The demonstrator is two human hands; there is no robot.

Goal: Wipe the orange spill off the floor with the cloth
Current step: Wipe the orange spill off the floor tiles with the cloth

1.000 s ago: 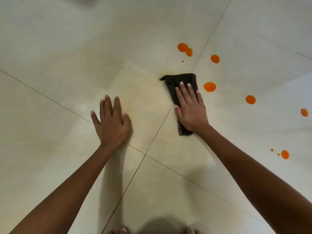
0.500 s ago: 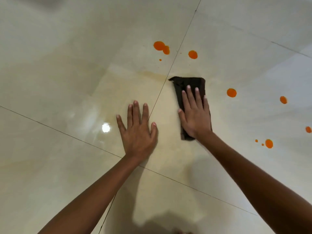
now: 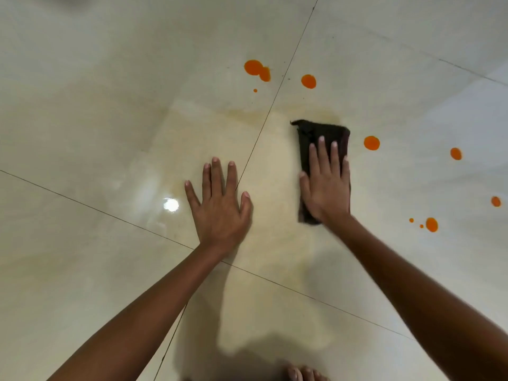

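Right hand (image 3: 327, 188) pressing cloth (image 3: 321, 130) flat, fingers straight; left hand (image 3: 220, 207) bracing, fingers spread. Risk: soaked cloth smearing orange drops (image 3: 371, 143) across floor (image 3: 110, 78).

The right hand (image 3: 327, 188) lies flat over most of the dark cloth (image 3: 320, 132). Only the cloth's 12 o'clock end and a strip along its 9 o'clock side show. The left forearm (image 3: 143, 312) is cut off at 7 o'clock, the right forearm (image 3: 412, 292) at 4 o'clock. The bottom edge cuts the toes (image 3: 301, 373) at 6 o'clock. The dark specks (image 3: 288, 78) at 12 o'clock are too small to tell.
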